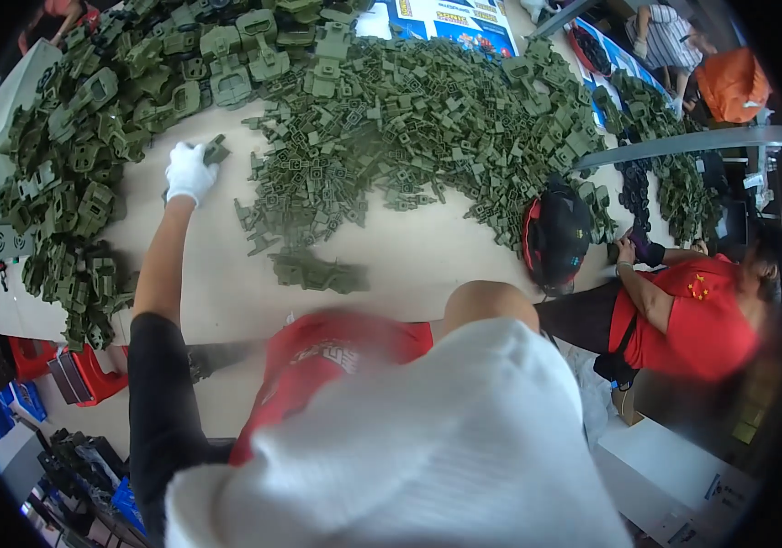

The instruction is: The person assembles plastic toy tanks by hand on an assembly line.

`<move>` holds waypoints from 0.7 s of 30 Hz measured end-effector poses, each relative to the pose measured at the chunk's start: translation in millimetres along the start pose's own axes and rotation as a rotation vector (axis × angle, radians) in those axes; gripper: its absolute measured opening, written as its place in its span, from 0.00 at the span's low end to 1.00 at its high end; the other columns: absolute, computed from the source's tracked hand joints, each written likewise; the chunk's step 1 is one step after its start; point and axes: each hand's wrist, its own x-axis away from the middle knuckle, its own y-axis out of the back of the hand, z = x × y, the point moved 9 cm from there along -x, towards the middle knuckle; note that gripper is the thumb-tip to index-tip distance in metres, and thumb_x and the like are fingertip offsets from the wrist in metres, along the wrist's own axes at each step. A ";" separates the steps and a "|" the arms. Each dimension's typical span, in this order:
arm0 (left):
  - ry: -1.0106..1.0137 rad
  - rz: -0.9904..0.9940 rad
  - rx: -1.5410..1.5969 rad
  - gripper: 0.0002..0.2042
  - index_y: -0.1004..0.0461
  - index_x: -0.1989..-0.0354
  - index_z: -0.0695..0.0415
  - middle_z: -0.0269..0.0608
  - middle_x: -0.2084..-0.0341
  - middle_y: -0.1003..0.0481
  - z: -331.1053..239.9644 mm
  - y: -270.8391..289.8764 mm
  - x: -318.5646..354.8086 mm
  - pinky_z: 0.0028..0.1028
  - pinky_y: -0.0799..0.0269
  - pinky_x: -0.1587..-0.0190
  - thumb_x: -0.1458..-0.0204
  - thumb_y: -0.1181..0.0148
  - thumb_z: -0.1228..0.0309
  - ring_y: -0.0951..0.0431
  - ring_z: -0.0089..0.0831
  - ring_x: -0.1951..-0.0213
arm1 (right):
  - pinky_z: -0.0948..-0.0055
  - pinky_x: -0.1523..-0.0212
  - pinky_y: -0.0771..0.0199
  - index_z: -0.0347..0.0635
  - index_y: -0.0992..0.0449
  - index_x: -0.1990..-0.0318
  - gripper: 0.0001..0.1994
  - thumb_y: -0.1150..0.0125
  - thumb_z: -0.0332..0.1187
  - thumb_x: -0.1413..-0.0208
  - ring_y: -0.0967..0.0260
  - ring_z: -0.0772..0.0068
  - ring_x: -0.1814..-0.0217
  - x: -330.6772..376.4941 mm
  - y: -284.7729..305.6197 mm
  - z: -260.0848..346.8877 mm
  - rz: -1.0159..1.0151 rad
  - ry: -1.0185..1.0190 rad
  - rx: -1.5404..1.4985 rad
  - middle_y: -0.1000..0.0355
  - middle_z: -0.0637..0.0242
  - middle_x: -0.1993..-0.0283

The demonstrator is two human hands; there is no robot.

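- Left hand (190,171), white-gloved: grip closed on a small olive-green moulded plastic part (216,150), apparently.
- Beige surface (409,256) heaped with matching green parts (391,119).
- Right hand: grip hidden, cannot tell.

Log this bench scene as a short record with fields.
left hand: white glove, reaching out, closed on a green plastic part
right hand: not in view
table: pale top, heaped with green plastic parts
small pile: lies apart, near the table's front edge
co-worker: red shirt, seated at right
foreground: white cloth, blurred
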 end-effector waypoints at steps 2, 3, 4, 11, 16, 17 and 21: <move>0.047 0.038 0.065 0.26 0.31 0.45 0.46 0.49 0.52 0.30 9.0 -11.5 19.1 0.45 0.30 0.49 0.56 0.35 0.60 0.29 0.48 0.50 | 0.70 0.77 0.32 0.43 0.25 0.78 0.06 0.42 0.33 0.55 0.31 0.67 0.75 5.1 -12.7 12.4 0.033 0.076 0.009 0.30 0.64 0.74; 0.100 0.081 0.121 0.31 0.34 0.41 0.44 0.49 0.51 0.31 18.5 -18.6 30.0 0.45 0.30 0.48 0.57 0.34 0.58 0.29 0.49 0.50 | 0.69 0.77 0.32 0.42 0.26 0.78 0.06 0.42 0.33 0.55 0.31 0.67 0.76 8.0 -22.2 19.5 0.054 0.117 0.006 0.30 0.64 0.75; 0.112 0.114 0.092 0.33 0.38 0.38 0.40 0.49 0.52 0.30 16.7 -20.5 37.8 0.44 0.30 0.49 0.56 0.34 0.59 0.29 0.49 0.49 | 0.69 0.78 0.32 0.42 0.26 0.78 0.06 0.42 0.34 0.56 0.32 0.66 0.76 10.9 -31.1 26.5 0.073 0.160 0.003 0.31 0.64 0.75; 0.333 0.072 0.248 0.29 0.36 0.40 0.42 0.51 0.54 0.28 38.5 -26.1 74.3 0.43 0.30 0.49 0.54 0.36 0.61 0.26 0.49 0.52 | 0.67 0.80 0.36 0.39 0.27 0.80 0.09 0.42 0.36 0.61 0.35 0.65 0.79 32.2 -77.1 78.9 0.161 0.452 -0.048 0.33 0.62 0.79; 0.414 -0.113 0.985 0.23 0.35 0.42 0.51 0.46 0.57 0.25 42.1 0.2 86.3 0.38 0.26 0.58 0.48 0.40 0.69 0.22 0.42 0.61 | 0.65 0.81 0.38 0.36 0.28 0.82 0.11 0.42 0.37 0.64 0.37 0.64 0.82 47.7 -89.6 102.2 0.270 0.670 -0.115 0.34 0.61 0.82; 0.369 -0.153 1.513 0.21 0.35 0.42 0.55 0.44 0.59 0.24 35.1 6.1 89.0 0.35 0.24 0.62 0.46 0.42 0.71 0.21 0.37 0.64 | 0.64 0.81 0.39 0.36 0.28 0.82 0.12 0.42 0.38 0.65 0.37 0.64 0.82 51.1 -93.8 106.0 0.303 0.726 -0.139 0.34 0.60 0.82; 0.199 0.028 2.434 0.19 0.35 0.42 0.61 0.45 0.52 0.25 -34.2 53.3 123.9 0.40 0.26 0.48 0.38 0.52 0.65 0.23 0.38 0.54 | 0.67 0.80 0.39 0.38 0.28 0.82 0.12 0.43 0.39 0.68 0.36 0.64 0.81 72.6 -93.9 108.5 0.126 0.933 -0.069 0.34 0.63 0.83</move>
